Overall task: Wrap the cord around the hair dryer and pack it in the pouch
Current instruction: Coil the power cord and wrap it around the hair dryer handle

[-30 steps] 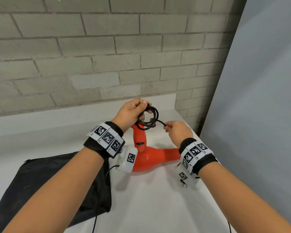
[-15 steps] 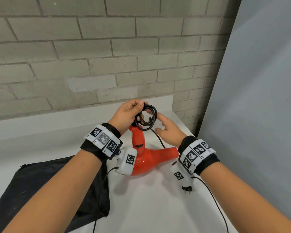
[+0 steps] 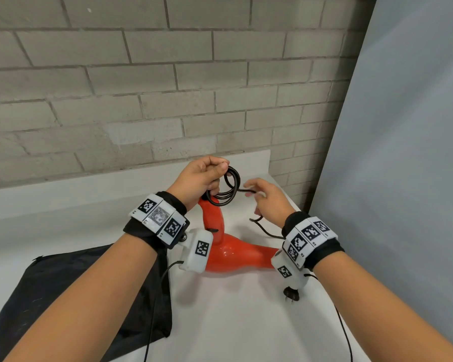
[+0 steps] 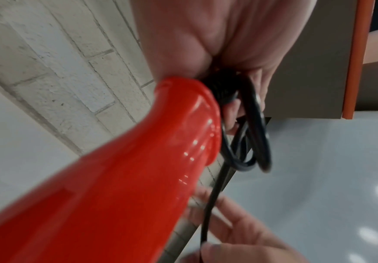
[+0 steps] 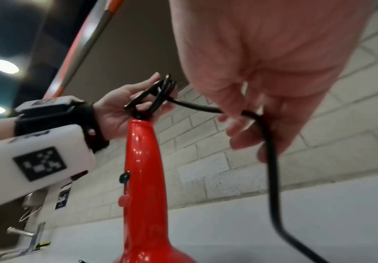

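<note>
A glossy red hair dryer [image 3: 233, 253] stands on the white table [image 3: 241, 322], handle [image 5: 142, 160] pointing up. My left hand [image 3: 203, 176] grips several black cord loops [image 3: 226, 189] at the handle's tip, as the left wrist view shows [image 4: 251, 135]. My right hand [image 3: 266, 198] holds the free cord strand [image 5: 257, 124] with curled fingers just right of the loops. The strand trails down to the table, and the plug [image 3: 290, 295] lies near my right wrist. The black pouch [image 3: 71, 291] lies flat at the left.
A grey brick wall [image 3: 141, 87] backs the table. A pale grey panel [image 3: 403, 165] closes off the right side, next to the table's right edge. Thin sensor cables [image 3: 152, 322] hang from my wrist cameras.
My right hand let go of the cord, opened, then took the strand again closer to the loops. The left hand kept hold of the loops. The plug has come into view by my right wrist.
</note>
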Motion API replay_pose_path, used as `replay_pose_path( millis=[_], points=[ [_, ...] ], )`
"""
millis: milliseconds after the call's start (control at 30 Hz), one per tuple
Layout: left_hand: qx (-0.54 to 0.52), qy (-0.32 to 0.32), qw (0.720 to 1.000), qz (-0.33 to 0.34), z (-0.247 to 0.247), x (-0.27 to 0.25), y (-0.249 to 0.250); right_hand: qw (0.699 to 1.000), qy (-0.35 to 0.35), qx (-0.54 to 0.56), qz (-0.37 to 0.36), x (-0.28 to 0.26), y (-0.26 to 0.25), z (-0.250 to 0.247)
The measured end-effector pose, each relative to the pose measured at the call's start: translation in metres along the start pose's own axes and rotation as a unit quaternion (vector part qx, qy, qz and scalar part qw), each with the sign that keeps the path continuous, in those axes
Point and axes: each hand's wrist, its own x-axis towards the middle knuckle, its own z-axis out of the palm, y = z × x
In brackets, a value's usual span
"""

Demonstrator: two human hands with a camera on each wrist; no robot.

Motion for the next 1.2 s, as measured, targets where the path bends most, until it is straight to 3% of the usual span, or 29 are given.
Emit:
replay_pose_path(
  millis=[67, 167, 367, 600, 867, 1067, 1200],
  points=[
    [-0.003, 0.002, 1.000, 0.006, 0.001, 0.000, 0.000, 0.997, -0.068, 0.011, -0.041, -0.005, -0.008, 0.001],
    [-0.006, 0.017, 1.000, 0.021, 0.004, 0.001, -0.001, 0.984, -0.106, 0.107, -0.092, -0.012, -0.020, 0.003],
    [-0.009, 0.001, 1.000, 0.025, 0.005, 0.000, -0.002, 0.976, -0.070, 0.162, -0.126, -0.014, -0.021, 0.012],
    [0.044, -0.057, 0.997, 0.039, -0.006, 0.000, -0.006, 0.979, -0.058, 0.180, -0.083, -0.017, -0.026, 0.017],
    [0.017, -0.047, 0.997, 0.061, 0.000, 0.001, -0.006, 0.979, -0.038, 0.177, -0.091, -0.017, -0.028, 0.021],
    [0.041, -0.056, 0.996, 0.052, -0.005, -0.001, -0.004, 0.979, -0.085, 0.164, -0.081, -0.014, -0.030, 0.006],
    [0.088, -0.065, 0.993, 0.052, -0.005, -0.006, -0.002, 0.993, -0.047, 0.066, -0.091, -0.010, -0.030, -0.001]
  ],
)
